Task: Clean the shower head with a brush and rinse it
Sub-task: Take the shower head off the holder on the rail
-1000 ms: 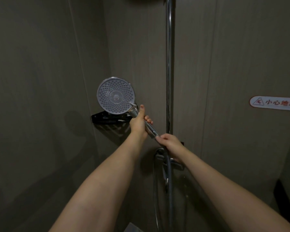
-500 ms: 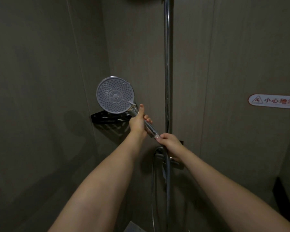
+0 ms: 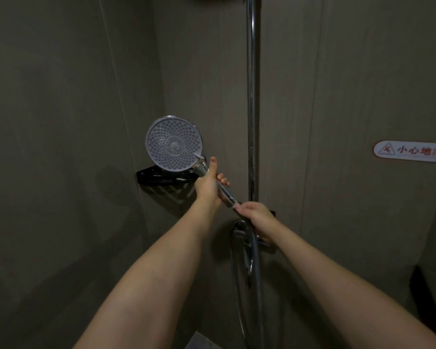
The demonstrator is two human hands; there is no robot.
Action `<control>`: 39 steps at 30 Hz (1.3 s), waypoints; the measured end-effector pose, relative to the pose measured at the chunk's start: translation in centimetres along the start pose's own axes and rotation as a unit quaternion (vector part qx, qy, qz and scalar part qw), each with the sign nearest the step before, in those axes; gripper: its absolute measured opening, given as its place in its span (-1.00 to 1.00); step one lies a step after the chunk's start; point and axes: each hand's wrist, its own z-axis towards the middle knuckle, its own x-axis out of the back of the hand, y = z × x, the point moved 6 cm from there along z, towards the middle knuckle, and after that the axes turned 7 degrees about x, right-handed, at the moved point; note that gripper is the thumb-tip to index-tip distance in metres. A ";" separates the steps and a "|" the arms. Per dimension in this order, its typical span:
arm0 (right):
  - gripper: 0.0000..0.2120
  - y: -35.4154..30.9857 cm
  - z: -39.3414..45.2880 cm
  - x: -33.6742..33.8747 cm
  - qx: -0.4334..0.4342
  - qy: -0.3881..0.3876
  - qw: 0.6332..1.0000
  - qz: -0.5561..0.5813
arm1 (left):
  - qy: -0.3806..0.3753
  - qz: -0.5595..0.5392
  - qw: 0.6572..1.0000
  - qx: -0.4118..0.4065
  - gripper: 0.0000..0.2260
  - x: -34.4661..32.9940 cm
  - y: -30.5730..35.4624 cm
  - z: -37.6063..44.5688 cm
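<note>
The round shower head [image 3: 173, 143] faces me with its dotted spray plate, held up in front of the corner of the stall. My left hand [image 3: 208, 183] grips the upper part of its chrome handle, thumb pointing up along it. My right hand [image 3: 256, 215] pinches the lower end of the handle, where the hose [image 3: 258, 273] joins it. The hose hangs down from there. No brush is in view.
A chrome riser pipe [image 3: 251, 96] runs up the wall right of my hands. The mixer tap [image 3: 241, 235] sits below my right hand. A black corner shelf [image 3: 159, 178] is behind the shower head. A white slip-warning sign [image 3: 410, 151] is on the right wall.
Both hands and the shower head have hardly moved; the view has shifted very slightly.
</note>
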 end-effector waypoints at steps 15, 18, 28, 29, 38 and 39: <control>-0.87 0.6 0.5 0.0 0.008 -0.017 1.000 0.017 | -0.003 -0.004 1.000 -0.006 -0.77 0.0 -0.3 0.0; -0.78 0.8 0.6 -0.2 -0.002 -0.026 0.998 0.057 | -0.002 -0.004 1.000 -0.008 -0.78 -0.1 -0.3 0.1; -0.70 0.4 0.2 -1.2 -0.001 -0.050 0.996 0.077 | -0.007 0.004 1.000 -0.007 -0.78 0.2 0.2 0.1; -0.67 0.5 0.2 -1.3 -0.013 -0.046 0.994 0.101 | -0.007 0.004 1.000 -0.007 -0.78 0.1 0.2 0.0; -0.77 0.0 0.1 -0.6 0.010 -0.025 0.995 0.095 | 0.008 -0.005 1.000 -0.008 -0.79 0.3 0.3 0.0; -0.77 0.1 0.1 -0.6 -0.001 -0.031 0.995 0.092 | 0.009 -0.003 1.000 -0.004 -0.78 0.4 0.2 0.0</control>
